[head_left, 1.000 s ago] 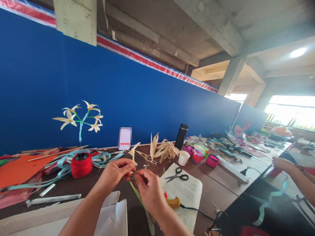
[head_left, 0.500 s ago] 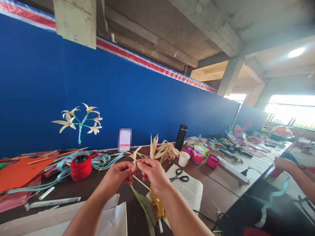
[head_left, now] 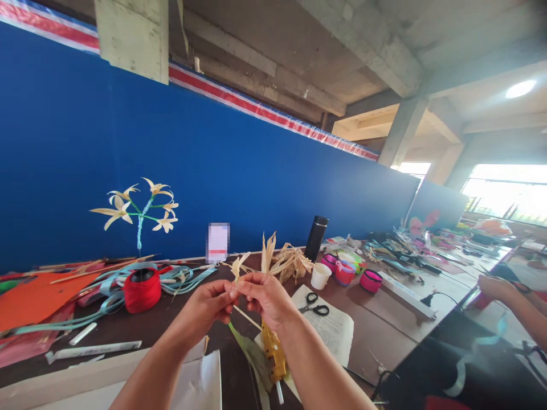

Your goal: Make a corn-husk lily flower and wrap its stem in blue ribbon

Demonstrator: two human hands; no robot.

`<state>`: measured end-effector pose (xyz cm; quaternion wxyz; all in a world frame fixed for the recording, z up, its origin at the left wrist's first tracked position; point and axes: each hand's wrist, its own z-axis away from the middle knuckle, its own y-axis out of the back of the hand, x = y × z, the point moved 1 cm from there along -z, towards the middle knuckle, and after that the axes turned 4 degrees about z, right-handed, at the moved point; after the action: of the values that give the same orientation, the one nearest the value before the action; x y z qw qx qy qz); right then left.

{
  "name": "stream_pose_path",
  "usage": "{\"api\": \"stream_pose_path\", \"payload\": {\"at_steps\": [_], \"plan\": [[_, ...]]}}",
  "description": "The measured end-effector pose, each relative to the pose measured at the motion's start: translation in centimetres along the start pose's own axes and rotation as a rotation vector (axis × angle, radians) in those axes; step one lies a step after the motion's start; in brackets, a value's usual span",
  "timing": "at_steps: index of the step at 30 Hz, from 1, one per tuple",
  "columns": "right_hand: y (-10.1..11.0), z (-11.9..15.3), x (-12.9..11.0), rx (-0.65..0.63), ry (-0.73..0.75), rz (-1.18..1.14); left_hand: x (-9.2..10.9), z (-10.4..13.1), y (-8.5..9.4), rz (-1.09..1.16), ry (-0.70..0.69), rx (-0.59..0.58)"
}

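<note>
A small pale husk flower (head_left: 237,266) stands upright between my two hands, its base pinched at the fingertips. My left hand (head_left: 216,300) is closed on the flower's base, with thumb and index finger together. Touching it from the right, my right hand (head_left: 265,296) pinches the same spot. Below my hands are a green leaf (head_left: 250,356) and a yellow glue gun (head_left: 273,356). Black-handled scissors (head_left: 317,306) lie on a printed sheet (head_left: 333,333) to the right. A finished-looking stem of pale flowers (head_left: 140,219) rises at the left.
A red roll (head_left: 142,290), blue ribbons (head_left: 106,285) and orange paper (head_left: 38,299) lie left. Dried husks (head_left: 290,261), a paper cup (head_left: 320,276), a black bottle (head_left: 317,239) and a power strip (head_left: 405,293) are right. Another person's hand (head_left: 496,287) shows at the far right.
My fingers have shifted slightly around the flower's base, and the flower has tilted a little. At the far right, the other person's hand and the ribbon below it have moved slightly.
</note>
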<state>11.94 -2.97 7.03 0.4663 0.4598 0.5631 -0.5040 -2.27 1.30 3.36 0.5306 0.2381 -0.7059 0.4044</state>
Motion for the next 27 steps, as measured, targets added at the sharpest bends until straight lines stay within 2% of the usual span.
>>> {"api": "stream_pose_path", "payload": {"at_steps": [9,16,22,27], "plan": [[-0.2,-0.8,-0.3,0.138,0.007,-0.071,0.7,0.5,-0.9,-0.026,0.006,0.003],[-0.1,-0.8,-0.5,0.187,0.005,-0.028,0.6,0.4,-1.6,-0.110,0.073,0.036],[-0.3,-0.7,-0.1,0.225,0.079,0.013,0.4,0.2,-1.6,-0.059,0.054,0.072],[-0.5,-0.8,0.1,0.205,0.115,0.021,0.1,0.0,-1.5,-0.026,0.037,0.070]]}}
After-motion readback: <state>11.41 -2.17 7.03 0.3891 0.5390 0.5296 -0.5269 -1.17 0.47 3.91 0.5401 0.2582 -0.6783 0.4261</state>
